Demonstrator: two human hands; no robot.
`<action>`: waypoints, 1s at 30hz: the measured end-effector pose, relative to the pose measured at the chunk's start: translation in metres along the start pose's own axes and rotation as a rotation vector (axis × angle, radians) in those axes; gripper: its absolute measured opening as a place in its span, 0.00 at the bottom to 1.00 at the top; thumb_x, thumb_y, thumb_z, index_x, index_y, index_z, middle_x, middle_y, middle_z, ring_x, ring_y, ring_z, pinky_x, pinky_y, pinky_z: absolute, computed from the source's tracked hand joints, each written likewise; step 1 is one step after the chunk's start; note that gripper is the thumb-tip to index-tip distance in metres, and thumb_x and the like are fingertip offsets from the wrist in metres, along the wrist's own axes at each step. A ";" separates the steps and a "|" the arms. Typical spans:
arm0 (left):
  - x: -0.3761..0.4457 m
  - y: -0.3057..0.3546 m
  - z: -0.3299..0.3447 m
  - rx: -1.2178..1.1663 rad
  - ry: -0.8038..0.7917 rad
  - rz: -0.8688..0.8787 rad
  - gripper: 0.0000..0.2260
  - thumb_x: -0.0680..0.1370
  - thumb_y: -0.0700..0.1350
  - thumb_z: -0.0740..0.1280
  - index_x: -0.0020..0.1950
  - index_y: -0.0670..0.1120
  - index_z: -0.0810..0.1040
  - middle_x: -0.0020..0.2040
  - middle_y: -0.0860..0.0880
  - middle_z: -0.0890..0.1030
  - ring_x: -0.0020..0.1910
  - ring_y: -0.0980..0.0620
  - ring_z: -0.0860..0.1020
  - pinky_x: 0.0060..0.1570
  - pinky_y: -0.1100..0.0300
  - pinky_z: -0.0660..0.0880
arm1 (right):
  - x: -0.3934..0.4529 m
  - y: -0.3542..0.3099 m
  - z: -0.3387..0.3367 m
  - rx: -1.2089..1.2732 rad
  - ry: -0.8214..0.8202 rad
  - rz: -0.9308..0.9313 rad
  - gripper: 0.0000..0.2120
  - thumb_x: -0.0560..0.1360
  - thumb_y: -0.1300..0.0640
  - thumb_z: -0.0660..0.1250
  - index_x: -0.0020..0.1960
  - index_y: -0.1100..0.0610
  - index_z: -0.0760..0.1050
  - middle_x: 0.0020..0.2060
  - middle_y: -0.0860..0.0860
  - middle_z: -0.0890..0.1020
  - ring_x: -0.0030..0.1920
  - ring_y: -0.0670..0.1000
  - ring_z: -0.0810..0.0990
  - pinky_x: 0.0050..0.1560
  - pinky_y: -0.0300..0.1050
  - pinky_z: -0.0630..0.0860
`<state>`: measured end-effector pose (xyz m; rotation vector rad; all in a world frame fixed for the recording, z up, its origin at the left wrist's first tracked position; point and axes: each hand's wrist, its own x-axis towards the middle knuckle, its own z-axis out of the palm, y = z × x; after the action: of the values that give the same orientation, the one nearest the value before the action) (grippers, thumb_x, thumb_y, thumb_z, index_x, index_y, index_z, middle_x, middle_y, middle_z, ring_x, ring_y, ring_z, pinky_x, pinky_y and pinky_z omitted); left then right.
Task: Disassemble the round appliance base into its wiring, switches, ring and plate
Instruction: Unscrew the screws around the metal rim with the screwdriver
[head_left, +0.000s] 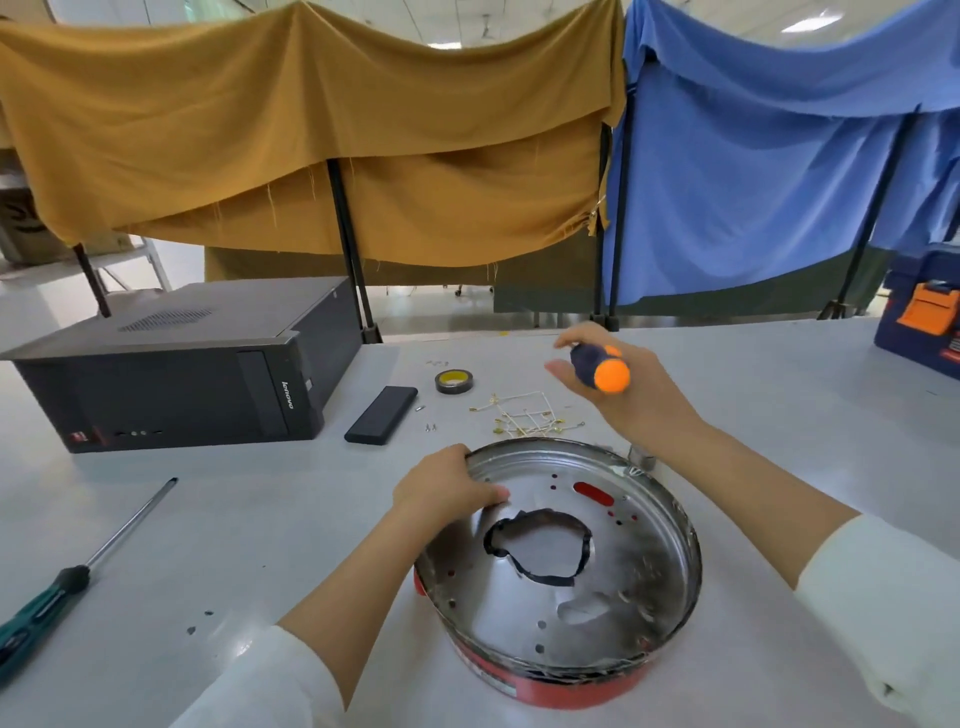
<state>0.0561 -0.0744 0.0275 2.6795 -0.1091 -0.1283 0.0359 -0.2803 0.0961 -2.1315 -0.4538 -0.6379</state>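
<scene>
Right at the near edge of the table (753, 395) sits the round appliance base (561, 571), a metal pan with a red rim below. The left hand (447, 488) grips its far-left rim, fingers curled inside. The right hand (618, 384) holds a screwdriver handle (600, 370) raised above the loose wiring (524, 415). Beyond lie a tape roll (453, 381) and a computer case (182, 374).

Even, bright overhead lighting fell from ceiling fixtures (810, 23); shadows on the table (779, 415) were faint. Motion blur softened the raised right hand (618, 384). Wide-angle distortion bowed the frame's edges.
</scene>
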 end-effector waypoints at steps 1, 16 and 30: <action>0.001 -0.001 0.001 -0.012 0.013 0.011 0.18 0.68 0.61 0.70 0.49 0.53 0.71 0.47 0.53 0.77 0.46 0.50 0.75 0.43 0.58 0.71 | 0.007 -0.008 -0.003 0.030 0.037 -0.008 0.14 0.71 0.40 0.68 0.47 0.50 0.75 0.39 0.43 0.80 0.41 0.45 0.79 0.43 0.41 0.76; 0.016 0.001 0.008 -0.099 0.020 0.075 0.22 0.63 0.57 0.73 0.54 0.56 0.73 0.47 0.57 0.75 0.47 0.53 0.74 0.45 0.59 0.71 | 0.010 -0.031 0.021 0.237 0.147 0.201 0.12 0.69 0.60 0.66 0.33 0.69 0.72 0.19 0.51 0.70 0.21 0.47 0.67 0.24 0.36 0.68; 0.018 -0.001 0.009 -0.109 0.006 0.101 0.22 0.65 0.56 0.74 0.56 0.55 0.74 0.48 0.56 0.76 0.49 0.51 0.76 0.47 0.57 0.72 | 0.010 -0.017 0.035 0.239 0.160 0.220 0.11 0.69 0.60 0.66 0.34 0.68 0.73 0.24 0.56 0.71 0.22 0.47 0.68 0.23 0.35 0.70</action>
<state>0.0730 -0.0794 0.0183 2.5601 -0.2291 -0.0912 0.0447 -0.2413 0.0949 -1.8552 -0.1931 -0.5913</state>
